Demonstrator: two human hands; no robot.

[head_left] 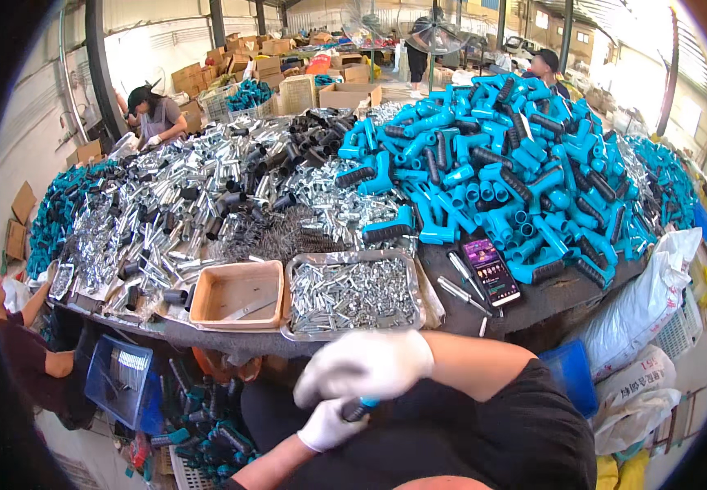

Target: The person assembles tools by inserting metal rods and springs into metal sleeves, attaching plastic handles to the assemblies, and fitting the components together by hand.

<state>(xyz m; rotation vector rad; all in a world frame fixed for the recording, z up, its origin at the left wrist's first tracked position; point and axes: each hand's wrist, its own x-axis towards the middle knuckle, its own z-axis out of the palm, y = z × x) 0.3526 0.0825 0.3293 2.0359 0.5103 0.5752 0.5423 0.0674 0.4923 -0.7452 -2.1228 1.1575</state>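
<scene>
In front of my lap, my left hand [331,423] in a white glove is closed around a teal plastic handle with a black grip [360,407]; only a short part of it shows. Just above hovers my right hand [363,365], also in a white glove. Its fingers are smeared by motion and bend down toward the handle, and I cannot see whether they touch it or hold anything. Close beyond the right hand is a metal tray [288,314] of small silver pins and screws. A tan plastic tray [196,304] with a flat metal strip sits left of it.
Teal handles [484,163] are heaped at the right, silver metal tubes [166,196] at the left, springs [288,233] between. A lit phone [491,272] and metal rods [464,295] lie near the edge. Below left are a blue crate [117,382] and finished-looking handles [211,425]. Several people work around.
</scene>
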